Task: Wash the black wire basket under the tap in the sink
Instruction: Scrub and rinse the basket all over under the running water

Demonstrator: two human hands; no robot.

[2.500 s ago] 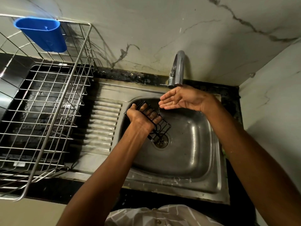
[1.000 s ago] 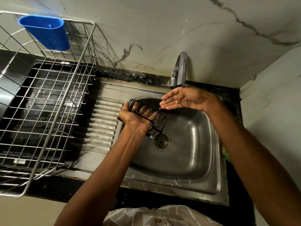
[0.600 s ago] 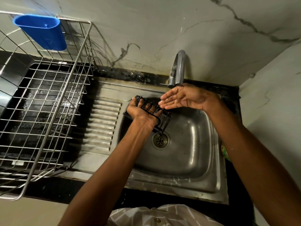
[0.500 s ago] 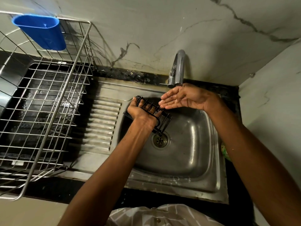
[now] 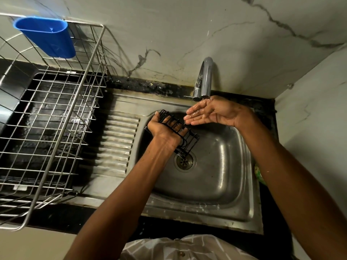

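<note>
A small black wire basket (image 5: 187,139) hangs tilted over the left half of the steel sink (image 5: 221,177), above the drain (image 5: 185,160). My left hand (image 5: 163,129) is shut on its upper left end, fingers through the wires. My right hand (image 5: 210,113) is cupped, palm up and wet, just under the spout of the chrome tap (image 5: 204,79), with its fingertips close to the basket's top edge. No clear stream of water shows.
A steel wire dish rack (image 5: 56,117) with a blue plastic holder (image 5: 47,36) clipped on its rim stands at the left. The ribbed drainboard (image 5: 116,143) lies between rack and basin. Marble walls close the back and right. Something green (image 5: 260,174) lies at the sink's right rim.
My left hand has shifted the basket slightly up and back toward the tap, then held it. My right hand has stayed cupped under the spout.
</note>
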